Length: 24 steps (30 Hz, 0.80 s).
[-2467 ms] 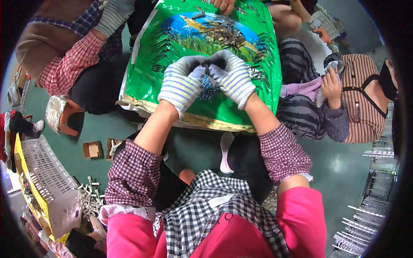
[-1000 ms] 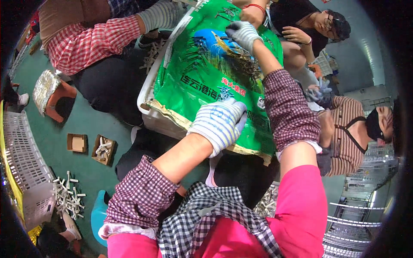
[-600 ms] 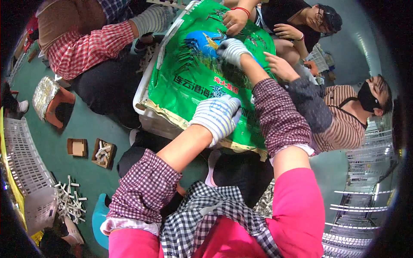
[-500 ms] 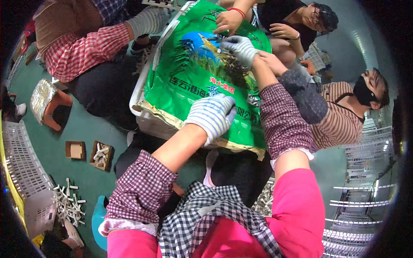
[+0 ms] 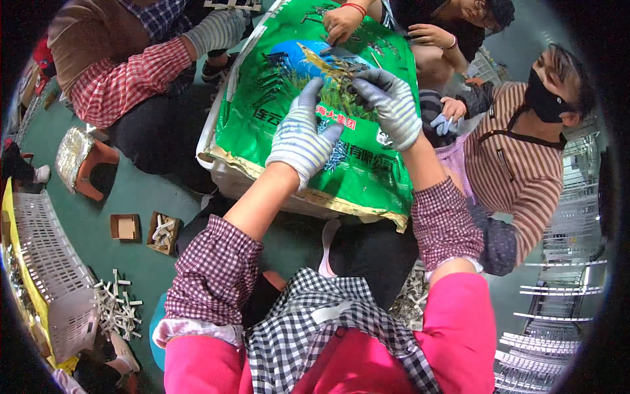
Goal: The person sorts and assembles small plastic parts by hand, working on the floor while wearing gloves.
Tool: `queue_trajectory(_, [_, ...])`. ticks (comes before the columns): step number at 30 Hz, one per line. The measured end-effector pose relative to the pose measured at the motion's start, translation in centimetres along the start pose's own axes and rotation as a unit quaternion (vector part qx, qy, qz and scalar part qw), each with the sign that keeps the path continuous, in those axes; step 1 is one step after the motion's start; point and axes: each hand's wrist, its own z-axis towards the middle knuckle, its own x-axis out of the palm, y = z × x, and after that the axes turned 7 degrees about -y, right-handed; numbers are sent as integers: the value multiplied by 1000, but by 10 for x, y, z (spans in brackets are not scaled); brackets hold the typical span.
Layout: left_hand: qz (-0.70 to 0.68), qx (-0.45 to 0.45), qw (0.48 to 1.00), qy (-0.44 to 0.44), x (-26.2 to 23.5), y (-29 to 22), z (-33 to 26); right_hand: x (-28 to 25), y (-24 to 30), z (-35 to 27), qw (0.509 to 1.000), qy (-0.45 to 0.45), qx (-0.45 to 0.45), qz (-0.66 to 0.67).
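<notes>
Here our gloved left hand (image 5: 303,134) lies flat and released; right hand (image 5: 388,105) seemingly pinches small, light, stiff metal pieces (image 5: 344,71) on the slippery green sack (image 5: 275,111).

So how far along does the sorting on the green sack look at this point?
Done: small pale parts sit in one of the two small boxes on the floor, and more lie loose beside the white crate. In hand: the left hand and right hand, both gloved, meet at a pile of small dark pieces on the green sack. Left: that pile remains, and another person's hand picks at it too.
</notes>
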Motion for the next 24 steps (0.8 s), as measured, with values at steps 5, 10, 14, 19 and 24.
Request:
queue_trajectory(5, [52, 95, 994, -4, -3, 1, 4, 21, -8, -14, 992, 36, 98, 77])
queue_trajectory(10, [-54, 13, 989, -136, -44, 14, 37, 41, 11, 21, 992, 113, 19, -51])
queue_trajectory(14, [-192, -189, 944, -190, -79, -2, 49, 67, -43, 109, 974, 73, -66, -205])
queue_trajectory(19, [-208, -179, 938, -212, -103, 5, 53, 120, -55, 154, 915, 107, -75, -382])
queue_trajectory(24, [-215, -185, 937, -206, -101, -1, 59, 144, -62, 180, 803, 162, -77, -568])
